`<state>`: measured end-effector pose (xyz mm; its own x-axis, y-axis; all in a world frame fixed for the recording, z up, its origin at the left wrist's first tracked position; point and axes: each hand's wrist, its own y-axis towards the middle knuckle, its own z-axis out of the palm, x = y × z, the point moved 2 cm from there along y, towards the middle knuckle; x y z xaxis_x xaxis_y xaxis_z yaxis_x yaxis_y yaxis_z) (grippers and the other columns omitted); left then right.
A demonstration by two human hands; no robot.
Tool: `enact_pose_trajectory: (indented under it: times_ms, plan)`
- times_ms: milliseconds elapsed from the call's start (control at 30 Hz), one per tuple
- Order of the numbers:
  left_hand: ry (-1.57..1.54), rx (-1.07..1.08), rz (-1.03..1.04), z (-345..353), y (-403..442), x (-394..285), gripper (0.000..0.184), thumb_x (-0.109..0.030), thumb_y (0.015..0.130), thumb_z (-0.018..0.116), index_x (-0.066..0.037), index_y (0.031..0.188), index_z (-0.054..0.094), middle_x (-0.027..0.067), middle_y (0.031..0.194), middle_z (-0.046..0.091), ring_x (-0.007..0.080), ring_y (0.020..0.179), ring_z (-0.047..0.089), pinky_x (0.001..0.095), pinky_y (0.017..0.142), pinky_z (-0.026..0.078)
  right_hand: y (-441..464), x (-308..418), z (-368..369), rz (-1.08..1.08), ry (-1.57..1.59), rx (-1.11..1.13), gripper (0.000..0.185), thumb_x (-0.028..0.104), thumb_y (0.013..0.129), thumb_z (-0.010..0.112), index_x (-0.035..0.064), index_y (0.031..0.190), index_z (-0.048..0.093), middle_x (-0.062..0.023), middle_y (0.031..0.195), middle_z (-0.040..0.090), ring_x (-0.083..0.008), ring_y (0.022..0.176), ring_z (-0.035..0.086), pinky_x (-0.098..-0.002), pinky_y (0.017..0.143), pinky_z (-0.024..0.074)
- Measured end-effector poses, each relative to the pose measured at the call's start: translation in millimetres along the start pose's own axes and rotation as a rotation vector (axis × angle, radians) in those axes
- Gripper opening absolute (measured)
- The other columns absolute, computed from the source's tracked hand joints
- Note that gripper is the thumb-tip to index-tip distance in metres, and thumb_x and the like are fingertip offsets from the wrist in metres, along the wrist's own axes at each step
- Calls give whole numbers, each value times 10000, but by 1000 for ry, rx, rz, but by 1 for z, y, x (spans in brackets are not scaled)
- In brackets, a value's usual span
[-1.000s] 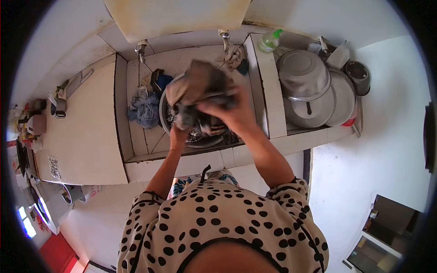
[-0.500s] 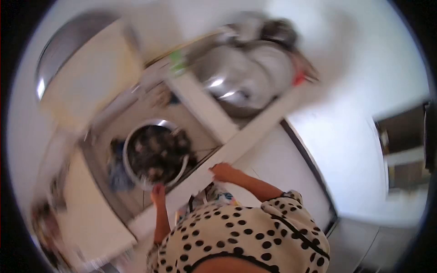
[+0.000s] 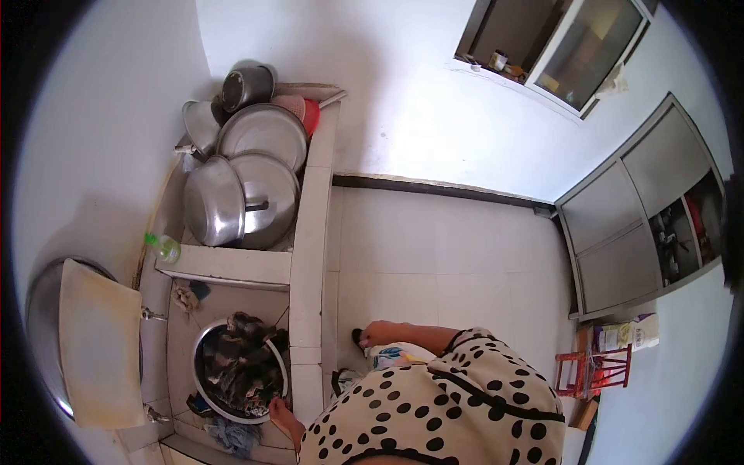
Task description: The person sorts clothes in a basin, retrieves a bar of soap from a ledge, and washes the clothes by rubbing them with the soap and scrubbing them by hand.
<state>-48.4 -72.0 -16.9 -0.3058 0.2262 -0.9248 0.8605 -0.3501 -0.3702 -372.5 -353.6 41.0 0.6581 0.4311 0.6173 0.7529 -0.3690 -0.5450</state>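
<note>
My left hand is low beside the sink, its fingertips overlapping the lower right rim of a round metal basin. Whether it touches the rim is unclear, and its fingers are too foreshortened to read. Dark, wet-looking clothes are heaped in the basin, which sits in the tiled sink. My right hand hangs in front of my body over the floor, fingers curled in, with nothing visible in them. Next to its fingertips shows a small dark shape, perhaps a shoe tip.
Blue-grey cloth lies below the basin. Metal pots and lids fill the adjoining compartment. A green-capped bottle stands on the divider. A board leans at left by two taps. Grey cabinets and a red stool are at right.
The view has turned and steadied, so the sink now appears further left and the floor, window and cabinets show at right. Both hands remain low near my body.
</note>
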Motion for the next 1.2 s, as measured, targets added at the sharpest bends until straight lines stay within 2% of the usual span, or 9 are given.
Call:
enact_pose_trajectory:
  times_ms: [100, 167, 267, 367, 500, 700, 867, 1067, 1200]
  plan:
    - [77, -9, 56, 4, 3, 1, 154, -80, 890, 520, 12, 985, 598, 64, 691, 558, 124, 578, 476, 284, 521, 397, -54, -103, 35, 269, -55, -178, 323, 272, 775, 629, 97, 1043, 670, -160, 1070, 639, -349, 1036, 577, -440, 914, 444]
    - [61, 38, 36, 5, 7, -9, 161, -82, 890, 516, 12, 993, 597, 61, 695, 560, 114, 579, 472, 278, 508, 386, -100, -159, 47, 420, -191, -78, 325, 264, 754, 633, 87, 1024, 672, -157, 1092, 630, -346, 1053, 569, -436, 914, 448]
    - [183, 37, 231, 25, -2, -42, 191, -147, 902, 543, -6, 1006, 619, 49, 677, 564, 116, 547, 470, 280, 479, 387, -165, -229, 65, 558, -91, -330, 239, 237, 741, 590, 75, 890, 683, -172, 901, 671, -351, 880, 635, -437, 779, 511]
    - [206, 127, 403, 93, -30, -96, 185, -142, 892, 538, -8, 996, 611, 26, 672, 548, 103, 553, 460, 260, 487, 373, -218, -225, 37, 820, 316, -288, 267, 249, 740, 591, 68, 917, 678, -184, 929, 665, -361, 905, 625, -436, 799, 507]
    - [130, 343, 340, 206, -73, -124, 165, -96, 878, 521, -3, 992, 596, 1, 694, 537, 72, 596, 460, 213, 534, 358, -232, -280, 36, 560, 82, -414, 322, 272, 758, 605, 93, 1014, 681, -168, 957, 671, -353, 913, 635, -430, 811, 512]
    - [246, 582, 162, 336, -144, -108, 143, -134, 887, 574, -22, 971, 605, -2, 689, 564, 64, 601, 501, 206, 522, 401, -272, -316, -29, 571, 277, -408, 312, 279, 786, 624, 108, 1041, 675, -156, 1025, 659, -342, 968, 610, -435, 846, 491]
    - [408, 659, 33, 336, -117, -8, 146, -155, 877, 562, -23, 824, 595, 21, 575, 540, 93, 473, 502, 256, 400, 380, -299, -383, -62, 502, 84, -461, 337, 250, 788, 638, 61, 1066, 658, -154, 933, 683, -284, 759, 675, -394, 729, 534]
    - [689, 450, -218, 315, -124, 31, 163, -173, 873, 562, -20, 824, 593, 32, 581, 549, 109, 473, 507, 271, 405, 388, -275, -377, -182, 483, 728, -642, 265, 147, 817, 606, 30, 1050, 657, -63, 763, 662, -144, 649, 630, -300, 551, 504]
    - [771, 384, -323, 337, -121, 41, 175, -185, 870, 562, -19, 824, 592, 40, 585, 556, 120, 472, 510, 281, 409, 393, -237, -369, -312, 120, 551, -914, 277, 5, 841, 507, 0, 1089, 632, -44, 744, 641, -105, 659, 605, -249, 590, 497]
